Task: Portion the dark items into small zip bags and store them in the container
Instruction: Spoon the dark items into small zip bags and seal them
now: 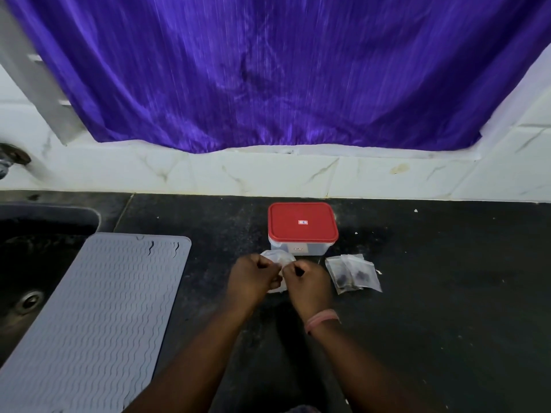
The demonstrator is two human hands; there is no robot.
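A clear plastic container [310,248] with a red lid [302,223] stands shut on the black counter. Just in front of it, my left hand [252,278] and my right hand [310,283] are side by side, each pinching an edge of a small clear plastic bag [278,257]. Most of that bag is hidden behind my fingers, and I cannot tell what it holds. To the right of my right hand lie a few small zip bags [353,274] with dark items inside, overlapping each other.
A grey ribbed silicone mat [98,317] lies at the left, partly over a dark sink [29,263] with a drain. A white tiled wall and a purple curtain [268,70] rise behind the counter [447,293]. A tap fitting [12,158] shows at far left.
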